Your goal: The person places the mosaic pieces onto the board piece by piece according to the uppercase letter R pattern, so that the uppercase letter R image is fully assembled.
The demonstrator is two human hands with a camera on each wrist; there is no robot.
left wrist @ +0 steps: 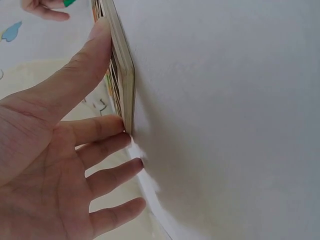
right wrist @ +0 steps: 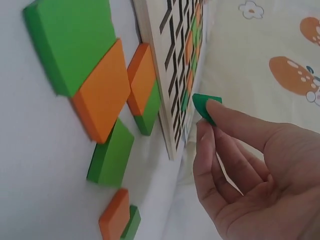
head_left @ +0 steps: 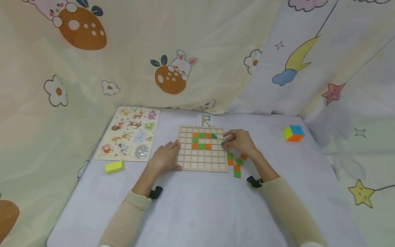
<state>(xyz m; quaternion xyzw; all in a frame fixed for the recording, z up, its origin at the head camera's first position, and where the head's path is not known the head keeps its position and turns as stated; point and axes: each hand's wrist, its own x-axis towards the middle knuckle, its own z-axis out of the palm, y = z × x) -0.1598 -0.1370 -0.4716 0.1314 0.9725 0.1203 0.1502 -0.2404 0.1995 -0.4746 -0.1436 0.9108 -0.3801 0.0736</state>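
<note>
Green piece [right wrist: 201, 102] pinched, right grip [head_left: 242, 141]; left grip [head_left: 165, 156] spread against board [head_left: 202, 164].

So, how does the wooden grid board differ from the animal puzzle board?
The wooden grid board has square cells, some filled with orange and green tiles; the animal puzzle board shows colorful animal figures. The animal puzzle board looks larger than the wooden grid board. The left hand touches the wooden grid board's left edge, while the animal puzzle board lies farther left. Both are pale boards on the white-covered table.
</note>
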